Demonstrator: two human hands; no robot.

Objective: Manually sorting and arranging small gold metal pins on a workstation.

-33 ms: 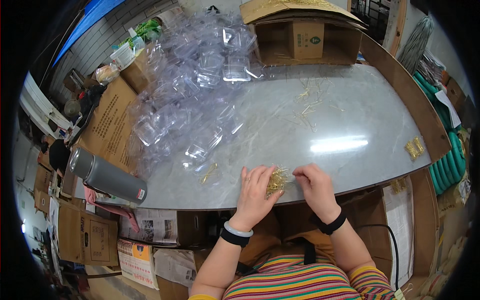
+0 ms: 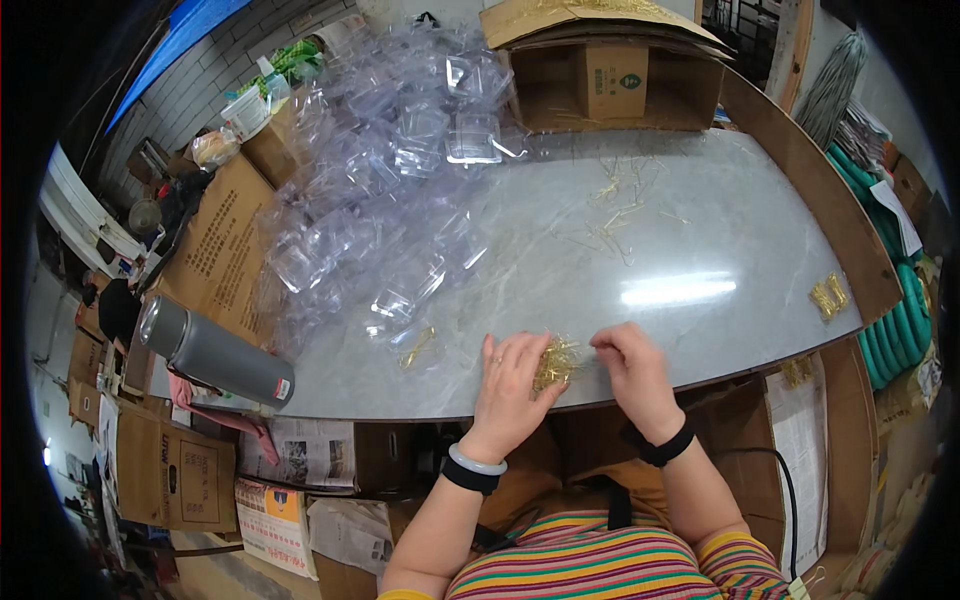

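Observation:
A small heap of thin gold wire hooks (image 2: 556, 362) lies near the front edge of the grey table. My left hand (image 2: 510, 385) cups its left side, fingers at the far end and thumb at the near end. Just right of the heap, my right hand (image 2: 637, 375) has thumb and fingertips pinched together. Whatever is between those fingertips is too small to make out. A few loose gold hooks (image 2: 417, 347) lie left of my left hand, among the clear plastic boxes (image 2: 400, 220) piled over the table's left side.
More wire hooks (image 2: 615, 215) lie scattered farther back. Gold bundles (image 2: 828, 297) sit by the right cardboard rim (image 2: 800, 190). An open cardboard box (image 2: 550, 95) stands at the back. On the left edge a grey flask (image 2: 225, 352) leans beside a large carton (image 2: 210, 240).
My right hand has shifted very slightly to the right and toward the far side. The left hand stays in place on the hooks.

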